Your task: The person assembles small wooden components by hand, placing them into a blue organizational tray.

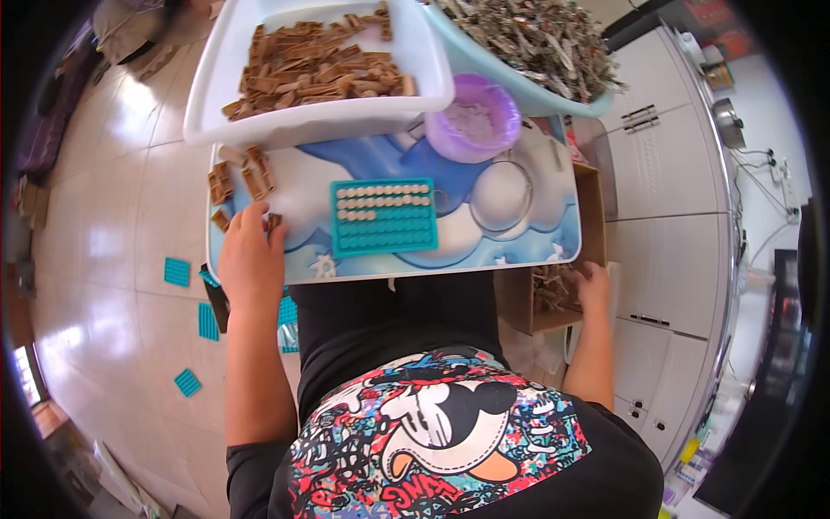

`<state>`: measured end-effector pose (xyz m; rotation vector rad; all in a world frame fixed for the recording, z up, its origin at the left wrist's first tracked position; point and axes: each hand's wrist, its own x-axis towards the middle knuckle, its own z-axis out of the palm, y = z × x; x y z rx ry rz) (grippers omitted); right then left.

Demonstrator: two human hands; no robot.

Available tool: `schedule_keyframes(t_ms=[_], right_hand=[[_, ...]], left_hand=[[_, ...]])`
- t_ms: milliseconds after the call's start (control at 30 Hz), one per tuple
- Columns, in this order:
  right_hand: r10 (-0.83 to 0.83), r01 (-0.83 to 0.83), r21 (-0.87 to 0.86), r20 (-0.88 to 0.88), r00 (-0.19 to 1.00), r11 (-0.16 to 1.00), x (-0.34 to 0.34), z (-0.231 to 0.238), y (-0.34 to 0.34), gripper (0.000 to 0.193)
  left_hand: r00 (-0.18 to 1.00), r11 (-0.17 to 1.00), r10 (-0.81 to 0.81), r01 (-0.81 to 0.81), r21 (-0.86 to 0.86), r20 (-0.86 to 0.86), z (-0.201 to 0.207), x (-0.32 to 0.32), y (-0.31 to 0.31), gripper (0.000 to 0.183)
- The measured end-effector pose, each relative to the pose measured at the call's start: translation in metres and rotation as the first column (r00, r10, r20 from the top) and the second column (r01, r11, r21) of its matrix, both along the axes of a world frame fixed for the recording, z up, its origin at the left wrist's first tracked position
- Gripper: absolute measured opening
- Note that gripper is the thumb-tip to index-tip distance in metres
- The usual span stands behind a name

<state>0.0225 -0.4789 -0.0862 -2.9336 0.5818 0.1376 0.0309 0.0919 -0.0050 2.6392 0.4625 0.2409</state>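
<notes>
The left hand [251, 259] lies flat on the small table [536, 233], its fingers spread over a brown piece [274, 221], beside the teal grid tray [383, 216]. The right hand [593, 285] reaches into a cardboard box [519, 303] at the table's right side; I cannot tell its grip.

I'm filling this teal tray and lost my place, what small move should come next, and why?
Probably close the left hand on one of the brown pieces by its fingertips and carry it to the teal tray. Only the tray's upper rows look filled, the lower ones are bare, and loose pieces lie right beside that hand.
</notes>
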Motion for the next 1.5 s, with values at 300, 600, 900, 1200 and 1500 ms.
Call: schedule_keyframes(t_ms=[300, 600, 900, 1200, 1500], right_hand=[[0.137, -0.357, 0.305, 0.559, 0.817, 0.883, 0.082, 0.076, 0.131, 0.023], [0.470, -0.549, 0.050, 0.457, 0.755, 0.834, 0.124, 0.070, 0.197, 0.021], [0.234, -0.046, 0.997, 0.059, 0.970, -0.062, 0.015, 0.099, 0.262, 0.007], [0.409, -0.634, 0.723, 0.509, 0.757, 0.274, 0.012, 0.096, 0.287, 0.010], [0.675, -0.962, 0.066, 0.700, 0.234, 0.265, 0.030, 0.102, 0.297, 0.021]], left_hand=[[0.991, 0.348, 0.113, 0.026, -0.937, 0.069, 0.002, 0.000, -0.029, 0.016], [0.968, -0.198, -0.236, -0.136, -0.971, -0.088, 0.008, -0.024, -0.074, 0.013], [0.954, -0.231, -0.294, -0.125, -0.965, -0.053, 0.011, -0.019, -0.102, 0.034], [0.934, -0.191, -0.350, -0.149, -0.970, -0.075, 0.003, -0.028, -0.095, 0.028], [0.912, -0.227, -0.395, -0.210, -0.951, -0.107, 0.004, -0.033, -0.095, 0.027]])
